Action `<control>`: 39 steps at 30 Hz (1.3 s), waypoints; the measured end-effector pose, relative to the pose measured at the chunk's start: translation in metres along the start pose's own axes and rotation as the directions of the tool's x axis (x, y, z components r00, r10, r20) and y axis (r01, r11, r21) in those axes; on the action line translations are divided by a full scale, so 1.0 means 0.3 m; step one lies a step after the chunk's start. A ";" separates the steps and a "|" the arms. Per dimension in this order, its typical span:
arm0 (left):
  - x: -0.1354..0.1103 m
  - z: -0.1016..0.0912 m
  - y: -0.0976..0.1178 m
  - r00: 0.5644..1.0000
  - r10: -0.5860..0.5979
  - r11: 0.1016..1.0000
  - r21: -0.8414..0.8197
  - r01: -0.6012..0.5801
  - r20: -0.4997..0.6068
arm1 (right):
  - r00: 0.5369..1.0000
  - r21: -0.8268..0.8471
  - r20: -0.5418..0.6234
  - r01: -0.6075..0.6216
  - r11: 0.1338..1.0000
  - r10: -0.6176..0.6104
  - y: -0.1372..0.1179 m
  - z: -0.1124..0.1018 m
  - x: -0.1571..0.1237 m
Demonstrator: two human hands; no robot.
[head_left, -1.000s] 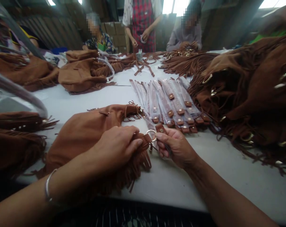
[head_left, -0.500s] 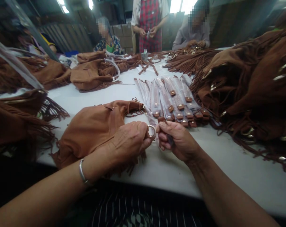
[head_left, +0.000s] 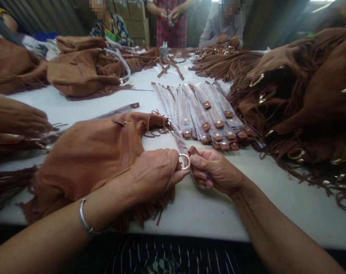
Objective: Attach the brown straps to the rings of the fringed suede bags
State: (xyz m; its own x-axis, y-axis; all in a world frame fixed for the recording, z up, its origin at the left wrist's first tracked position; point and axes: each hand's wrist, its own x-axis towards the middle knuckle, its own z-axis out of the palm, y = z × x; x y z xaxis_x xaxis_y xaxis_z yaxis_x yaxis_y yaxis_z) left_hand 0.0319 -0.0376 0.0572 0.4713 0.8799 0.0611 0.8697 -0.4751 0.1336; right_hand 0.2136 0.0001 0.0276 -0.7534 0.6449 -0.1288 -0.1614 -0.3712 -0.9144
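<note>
With our left hand [head_left: 157, 169] we pinch a metal ring [head_left: 189, 163] at the near end of the brown fringed bag [head_left: 90, 152], which lies on the white table [head_left: 213, 217]. Our right hand [head_left: 220, 171] has its fingers closed on the end of a strap [head_left: 193, 150] just beside the ring; whether the strap passes through it, we cannot quite tell. Beyond, we see plastic-wrapped straps [head_left: 187, 110] in a row, and at far left a co-worker's hand [head_left: 21, 114].
</note>
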 end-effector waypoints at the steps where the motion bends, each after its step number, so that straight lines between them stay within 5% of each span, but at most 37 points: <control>1: 0.003 -0.001 -0.005 1.000 -0.007 1.000 -0.017 0.007 0.001 | 1.000 0.000 -0.008 0.003 1.000 -0.003 0.001 0.004 0.002; 7: 0.006 0.001 -0.028 0.999 -0.025 0.968 -0.250 0.014 -0.041 | 0.995 0.028 -0.084 0.059 0.998 -0.056 0.014 0.027 0.010; 14: -0.022 0.014 -0.017 0.988 0.020 0.969 -0.242 -0.058 -0.155 | 0.998 0.114 0.056 -0.008 0.993 0.001 -0.002 0.006 0.014; 17: -0.028 0.018 -0.014 0.978 -0.028 0.952 -0.305 -0.037 -0.207 | 0.999 0.101 0.010 0.032 0.994 -0.033 0.004 0.015 0.011; 23: -0.022 0.018 -0.007 0.974 -0.159 0.902 -0.425 0.078 -0.161 | 0.971 -0.069 -0.104 0.208 0.976 -0.215 0.035 0.045 0.007; 30: -0.030 0.026 0.001 0.975 -0.079 0.916 -0.400 -0.011 -0.208 | 1.000 0.111 -0.007 0.020 0.994 -0.020 0.013 0.030 0.018; 36: -0.034 0.017 -0.008 0.964 -0.189 0.862 -0.501 0.072 -0.187 | 0.979 -0.047 -0.079 0.183 0.982 -0.187 0.022 0.047 0.005; 39: -0.033 0.021 -0.004 0.969 -0.166 0.877 -0.477 0.059 -0.184 | 0.990 0.010 -0.071 0.122 0.993 -0.121 0.017 0.045 0.009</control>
State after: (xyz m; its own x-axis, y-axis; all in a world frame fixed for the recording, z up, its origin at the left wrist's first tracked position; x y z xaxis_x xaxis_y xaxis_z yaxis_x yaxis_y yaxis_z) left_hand 0.0271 -0.0458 0.0500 0.2855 0.9330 0.2190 0.7209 -0.3596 0.5925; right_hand 0.2022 -0.0092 0.0277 -0.6814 0.7306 -0.0443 -0.2584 -0.2968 -0.9193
